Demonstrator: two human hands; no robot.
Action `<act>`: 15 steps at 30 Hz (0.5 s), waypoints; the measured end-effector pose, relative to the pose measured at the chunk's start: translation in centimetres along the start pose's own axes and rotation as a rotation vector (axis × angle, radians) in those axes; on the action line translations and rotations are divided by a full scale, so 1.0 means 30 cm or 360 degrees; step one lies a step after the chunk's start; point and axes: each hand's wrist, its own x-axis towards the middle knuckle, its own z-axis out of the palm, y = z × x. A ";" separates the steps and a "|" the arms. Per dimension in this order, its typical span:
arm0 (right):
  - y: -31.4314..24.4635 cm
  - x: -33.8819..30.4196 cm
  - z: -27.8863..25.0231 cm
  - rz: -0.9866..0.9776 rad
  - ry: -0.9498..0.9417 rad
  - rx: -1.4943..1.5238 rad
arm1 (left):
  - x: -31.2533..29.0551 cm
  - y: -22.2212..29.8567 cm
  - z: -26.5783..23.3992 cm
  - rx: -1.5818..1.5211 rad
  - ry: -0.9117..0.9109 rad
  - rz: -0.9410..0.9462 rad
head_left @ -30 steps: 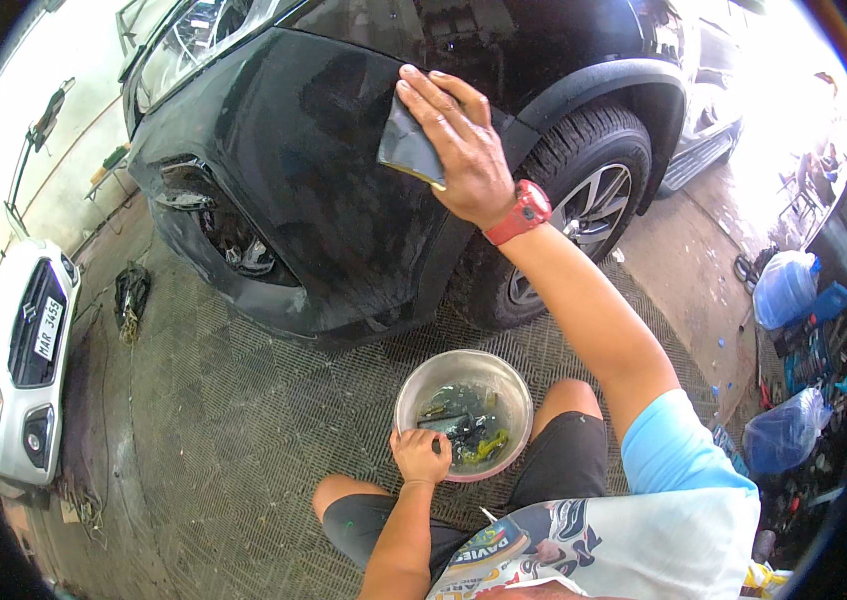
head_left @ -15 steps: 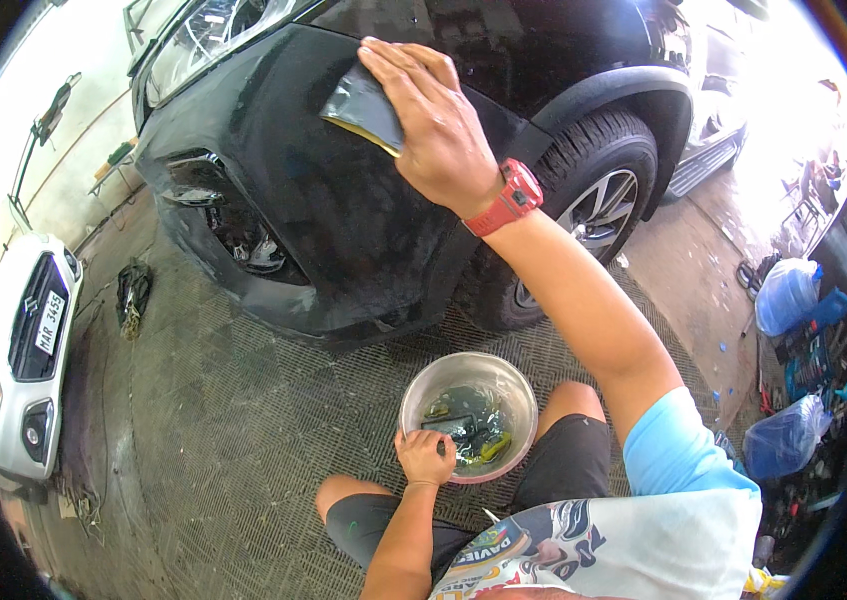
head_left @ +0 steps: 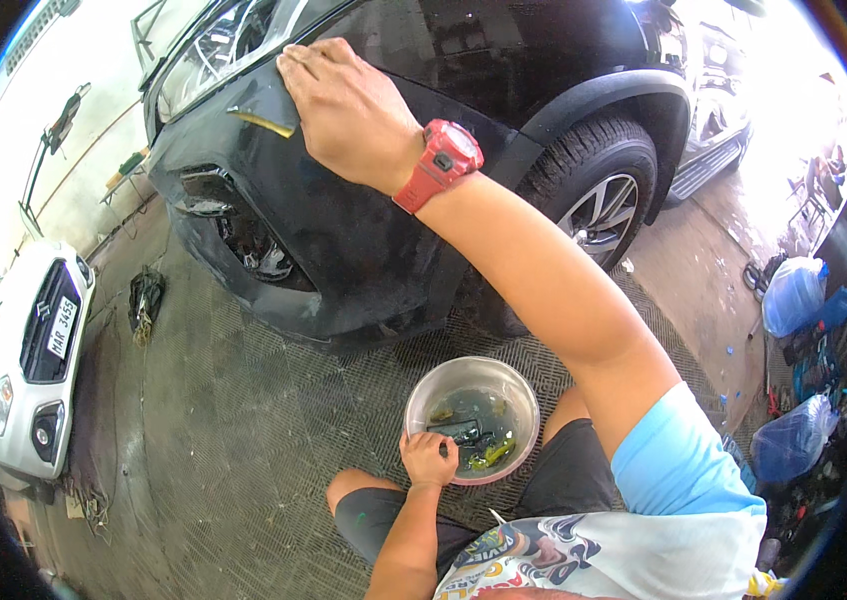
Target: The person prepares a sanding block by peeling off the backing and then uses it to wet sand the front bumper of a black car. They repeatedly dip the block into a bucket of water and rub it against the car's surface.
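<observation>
My right hand (head_left: 343, 105), with a red watch on the wrist, presses a dark sanding sheet (head_left: 261, 112) flat against the front corner of a black car (head_left: 343, 250), just below its headlight. Only the sheet's left part, with a yellowish edge, shows past my fingers. My left hand (head_left: 430, 458) grips the near rim of a round metal bowl (head_left: 526, 400) on the floor between my knees. The bowl holds murky water with dark and yellow-green scraps in it.
The black car's front wheel (head_left: 598, 205) stands to the right of my arm. A white car (head_left: 28, 360) is parked at the left, and a dark rag (head_left: 145, 300) lies on the patterned floor. Blue plastic bags (head_left: 793, 295) and clutter line the right side.
My right hand has slid the sheet up and to the left across the black car's panel, toward the headlight. My left hand stays on the bowl's rim.
</observation>
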 end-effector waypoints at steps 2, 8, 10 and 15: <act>0.004 -0.034 -0.029 0.0008 0.0023 -0.0019 | 0.002 0.001 0.000 0.0041 0.0000 -0.0004; 0.046 -0.172 -0.135 0.0053 -0.0102 -0.0037 | -0.002 0.005 -0.007 0.0032 0.0009 -0.0017; 0.061 -0.221 -0.173 0.0070 -0.0162 -0.0055 | -0.004 0.005 -0.003 0.0034 0.0029 -0.0003; 0.107 -0.335 -0.237 0.0106 -0.0222 -0.0090 | -0.006 -0.003 0.006 0.0020 0.0072 0.0036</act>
